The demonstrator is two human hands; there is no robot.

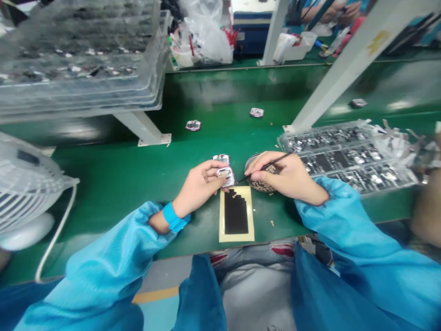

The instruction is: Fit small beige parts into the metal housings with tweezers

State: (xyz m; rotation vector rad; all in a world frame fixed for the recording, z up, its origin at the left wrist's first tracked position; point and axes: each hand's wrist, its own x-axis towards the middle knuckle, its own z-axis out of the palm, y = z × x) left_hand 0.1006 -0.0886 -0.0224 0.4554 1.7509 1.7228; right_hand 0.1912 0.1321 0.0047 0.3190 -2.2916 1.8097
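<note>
My left hand [203,184] is closed around the edges of a small white-rimmed electronic module [225,176], thumb in front. Another such module [221,159] lies just behind it on the green bench. Between thumb and fingers my right hand [280,177] pinches thin black tweezers [253,175], their tip pointing left toward the held module. Below the hands lies a pale yellow sheet [251,220] bearing black adhesive pieces [236,215], with the top rows partly gone. A round dish [262,185] of small tan pieces sits partly hidden under my right hand.
Clear trays of parts [347,156] stand at the right. Stacked plastic trays [79,59] rest on a shelf at upper left, above a white fan [27,184]. Loose modules [193,125] lie farther back. Slanted white posts [344,69] rise from the bench. A co-worker's hands [330,11] show beyond.
</note>
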